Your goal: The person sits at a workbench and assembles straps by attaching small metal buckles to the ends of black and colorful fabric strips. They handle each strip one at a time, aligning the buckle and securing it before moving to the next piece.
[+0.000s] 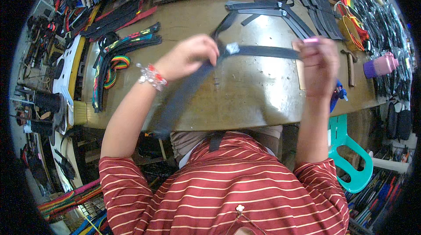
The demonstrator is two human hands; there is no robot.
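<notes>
A black strap (267,51) with a small whitish patch (232,49) is stretched above the table between my two hands. My left hand (196,56) is closed on the strap beside the patch. One length of strap, smeared by motion, hangs from it toward the table's front edge. My right hand (319,66) is blurred and closed around the strap's other end. Something pink (311,41) shows at its fingertips, too smeared to name. Behind the strap lie more black straps (258,11) with similar whitish patches.
The brown table (245,99) carries patterned straps (125,44) at left and dark strips (318,13) at back right. A hammer (350,66) and a pink-and-purple bottle (380,65) are at right. A teal chair (348,156) stands by the table's front right.
</notes>
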